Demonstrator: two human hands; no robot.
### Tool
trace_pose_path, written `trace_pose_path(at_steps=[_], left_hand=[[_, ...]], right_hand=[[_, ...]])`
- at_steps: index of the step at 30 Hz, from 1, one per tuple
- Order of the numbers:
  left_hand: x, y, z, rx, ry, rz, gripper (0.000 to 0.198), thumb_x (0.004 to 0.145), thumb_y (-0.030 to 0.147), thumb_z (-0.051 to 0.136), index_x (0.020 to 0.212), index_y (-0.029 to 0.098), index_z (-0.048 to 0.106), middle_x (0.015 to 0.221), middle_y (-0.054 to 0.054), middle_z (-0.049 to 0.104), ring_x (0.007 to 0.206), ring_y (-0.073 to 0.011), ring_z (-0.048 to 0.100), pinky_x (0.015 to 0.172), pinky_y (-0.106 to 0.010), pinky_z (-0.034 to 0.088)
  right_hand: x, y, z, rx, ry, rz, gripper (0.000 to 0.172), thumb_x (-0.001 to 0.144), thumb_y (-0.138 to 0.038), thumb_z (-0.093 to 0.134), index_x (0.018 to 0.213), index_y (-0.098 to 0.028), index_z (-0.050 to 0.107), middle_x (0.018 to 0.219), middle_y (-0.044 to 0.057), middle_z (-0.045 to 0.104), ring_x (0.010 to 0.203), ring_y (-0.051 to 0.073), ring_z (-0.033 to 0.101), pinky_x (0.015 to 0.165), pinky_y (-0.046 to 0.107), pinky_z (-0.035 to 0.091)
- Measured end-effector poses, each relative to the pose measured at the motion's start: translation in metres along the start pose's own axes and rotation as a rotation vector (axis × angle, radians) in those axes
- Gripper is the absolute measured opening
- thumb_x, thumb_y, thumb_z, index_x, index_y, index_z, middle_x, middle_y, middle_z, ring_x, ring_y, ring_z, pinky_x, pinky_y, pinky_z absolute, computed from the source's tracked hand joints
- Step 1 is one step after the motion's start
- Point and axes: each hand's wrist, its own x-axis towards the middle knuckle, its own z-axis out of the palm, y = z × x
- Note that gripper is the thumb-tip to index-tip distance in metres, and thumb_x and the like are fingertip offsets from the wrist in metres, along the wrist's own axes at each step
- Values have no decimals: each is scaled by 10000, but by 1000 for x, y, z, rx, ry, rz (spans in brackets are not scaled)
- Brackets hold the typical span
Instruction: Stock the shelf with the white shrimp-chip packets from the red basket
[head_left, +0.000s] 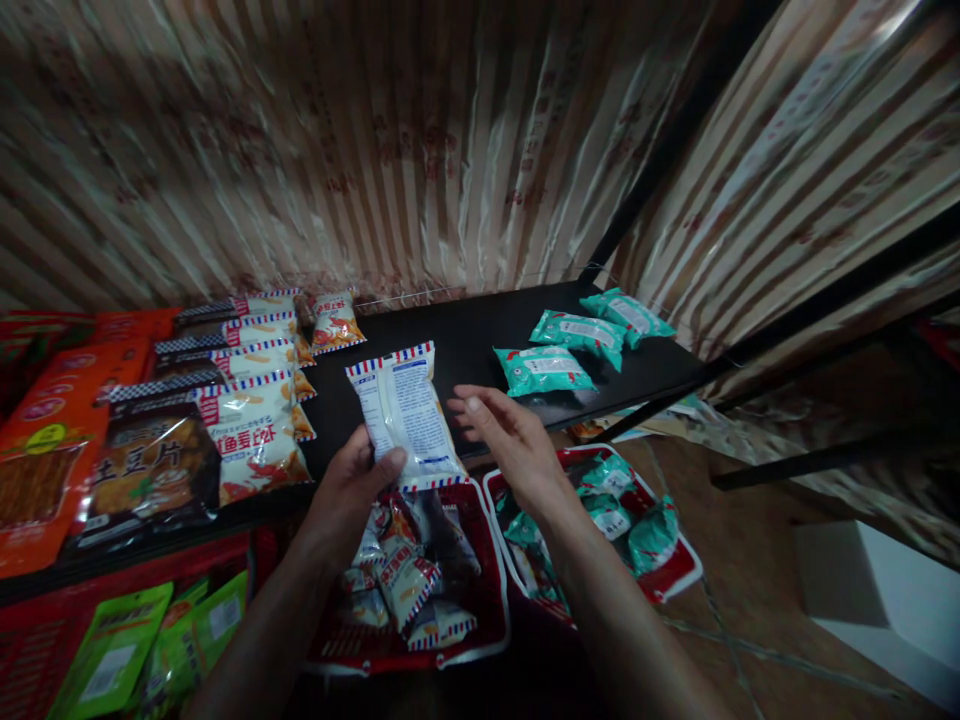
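Observation:
My left hand (352, 480) is closed on the lower left edge of a white snack bag (405, 415) with a red-and-blue striped border, its printed back facing me. The bag is held over the front edge of a black shelf (465, 335). Beside the bag's right edge is my right hand (510, 440), fingers spread and holding nothing. Below my hands a red basket (491, 640) holds several more of the same striped bags.
Striped snack bags (251, 400) lie in rows on the shelf's left, beside dark chip bags (150, 470) and orange packs (45, 440). Three teal packets (577, 345) lie at the right. A second red basket (675, 575) holds teal packets. Green packs (135, 640) sit lower left.

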Motion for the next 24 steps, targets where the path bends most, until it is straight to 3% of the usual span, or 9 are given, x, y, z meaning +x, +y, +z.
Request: trace_pose_path(at_steps=[7, 12, 24], left_hand=[[5, 4, -3, -85, 114, 173, 486, 769, 278, 670, 1225, 176, 538, 1110, -88, 685, 1014, -229, 633, 933, -376, 448], [5, 5, -3, -87, 146, 174, 467, 776, 289, 664, 1213, 172, 548, 1090, -89, 692, 998, -223, 638, 919, -370, 455], [2, 11, -3, -96, 219, 150, 514, 758, 335, 680, 1225, 162, 551, 1099, -112, 686, 963, -229, 652, 909, -378, 461]], right_hand=[[-4, -4, 14, -55, -163, 57, 442, 714, -521, 663, 973, -163, 661, 893, 60, 717, 816, 201, 671, 721, 323, 534], [-2, -3, 23, 67, -160, 96, 411, 637, -471, 739, 912, -175, 666, 785, 27, 712, 752, 176, 666, 736, 312, 524], [-6, -6, 30, 196, -153, 127, 387, 610, -394, 773, 923, -182, 689, 720, -11, 702, 634, 117, 618, 645, 256, 493]])
